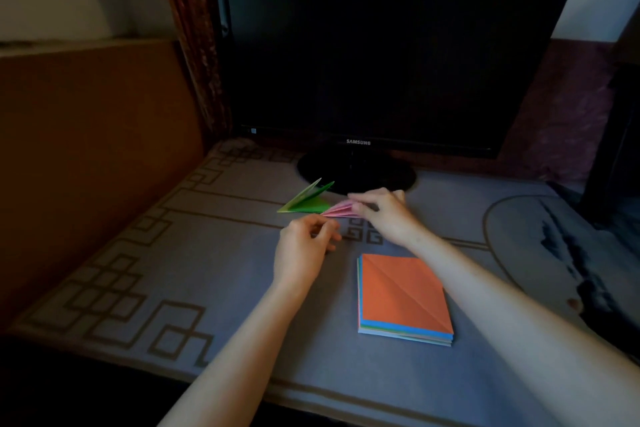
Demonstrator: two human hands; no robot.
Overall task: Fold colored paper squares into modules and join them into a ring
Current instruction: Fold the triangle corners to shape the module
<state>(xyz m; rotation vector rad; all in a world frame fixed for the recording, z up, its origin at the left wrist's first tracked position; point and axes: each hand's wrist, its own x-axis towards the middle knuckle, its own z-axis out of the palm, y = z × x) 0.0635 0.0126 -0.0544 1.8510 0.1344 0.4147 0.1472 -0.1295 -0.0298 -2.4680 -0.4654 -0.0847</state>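
A folded green module [306, 202] lies on the table near the monitor's foot, one flap standing up. Just right of it lies a folded pink module [338, 211], and my right hand [384, 215] pinches its right end between thumb and fingers. My left hand [306, 253] hovers just below the pink module's left tip with its fingers curled; whether it touches the paper is unclear. A stack of colored paper squares [403, 298] with a creased orange sheet on top sits to the right of my left forearm.
A dark Samsung monitor [381, 45] on a round black foot [356, 168] fills the back of the table. A grey patterned cloth [173, 270] covers the table. A brown panel [86, 149] stands at the left, and dark objects [616, 184] at the right edge.
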